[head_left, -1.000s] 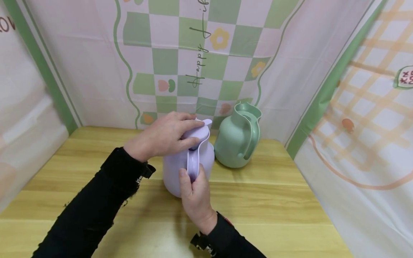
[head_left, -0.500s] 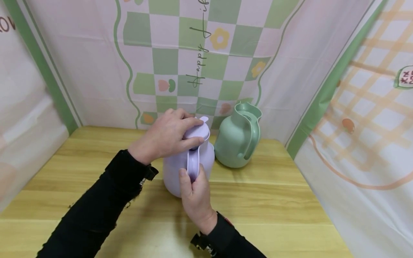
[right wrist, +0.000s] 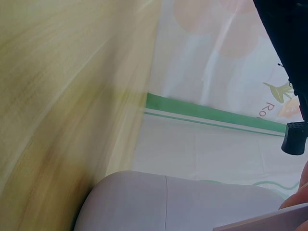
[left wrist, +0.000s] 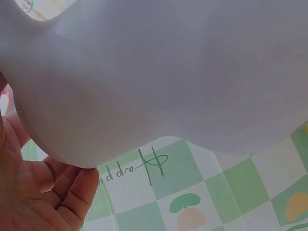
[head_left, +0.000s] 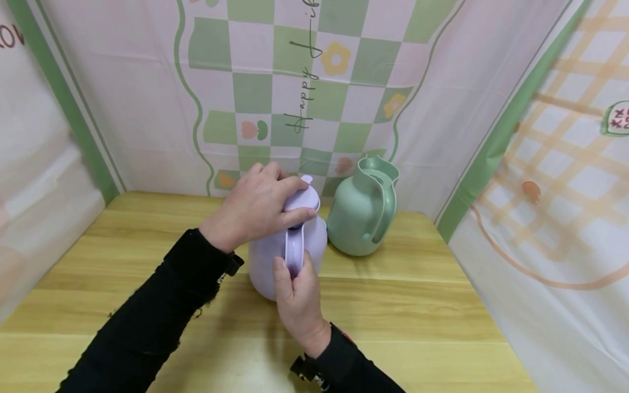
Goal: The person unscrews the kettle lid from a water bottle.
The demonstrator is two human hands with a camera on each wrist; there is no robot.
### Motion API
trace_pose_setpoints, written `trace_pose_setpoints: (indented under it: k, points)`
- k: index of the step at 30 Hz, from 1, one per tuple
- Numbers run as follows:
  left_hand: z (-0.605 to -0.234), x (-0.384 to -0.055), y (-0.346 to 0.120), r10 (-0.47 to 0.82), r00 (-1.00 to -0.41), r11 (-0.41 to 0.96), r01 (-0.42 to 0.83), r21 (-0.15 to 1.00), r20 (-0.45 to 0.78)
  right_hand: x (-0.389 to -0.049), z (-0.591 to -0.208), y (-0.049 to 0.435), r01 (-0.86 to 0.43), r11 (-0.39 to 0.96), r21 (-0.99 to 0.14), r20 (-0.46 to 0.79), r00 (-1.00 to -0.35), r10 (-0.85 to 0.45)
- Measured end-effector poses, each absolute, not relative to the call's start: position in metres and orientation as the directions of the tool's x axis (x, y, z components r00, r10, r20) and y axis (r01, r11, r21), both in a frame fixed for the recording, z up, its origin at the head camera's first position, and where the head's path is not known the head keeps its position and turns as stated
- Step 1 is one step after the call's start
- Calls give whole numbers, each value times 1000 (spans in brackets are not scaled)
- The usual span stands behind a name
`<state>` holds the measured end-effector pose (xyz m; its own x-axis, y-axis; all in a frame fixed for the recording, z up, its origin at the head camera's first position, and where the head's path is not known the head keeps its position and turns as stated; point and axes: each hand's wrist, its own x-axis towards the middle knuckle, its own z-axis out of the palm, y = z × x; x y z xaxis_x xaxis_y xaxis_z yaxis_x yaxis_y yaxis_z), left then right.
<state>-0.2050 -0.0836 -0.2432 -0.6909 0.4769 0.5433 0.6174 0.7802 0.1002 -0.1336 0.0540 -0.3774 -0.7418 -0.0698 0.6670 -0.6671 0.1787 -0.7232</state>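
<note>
A lavender thermos jug (head_left: 262, 267) stands upright near the middle of the wooden table. Its round lid (head_left: 301, 200), with a small tab at the far side, sits in the neck. My left hand (head_left: 255, 204) grips the lid from above, thumb on the near side and fingers over the far side. In the left wrist view, curled fingers (left wrist: 79, 197) lie at the rim of the jug's neck. Lower down, my right hand (head_left: 301, 303) holds the jug's handle (head_left: 294, 251), thumb along its left side. The right wrist view shows mostly the jug's side (right wrist: 134, 202).
A green thermos jug (head_left: 358, 213) stands just behind and right of the lavender one, its handle facing front right. Printed cloth (head_left: 147, 109) hangs behind the wooden table (head_left: 408, 316) and along both sides.
The lid has turned a little under my left hand, its tab shifting left. My left hand and forearm have moved slightly right. The right hand and jug body stay still.
</note>
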Motion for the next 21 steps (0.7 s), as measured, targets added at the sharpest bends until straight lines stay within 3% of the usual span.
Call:
trace_pose_setpoints:
  k: [21]
  points:
    - [-240,-199,-82,475,-660,807,590,10,581,-133,-377,53,-671,166,-722,670,-739,-73]
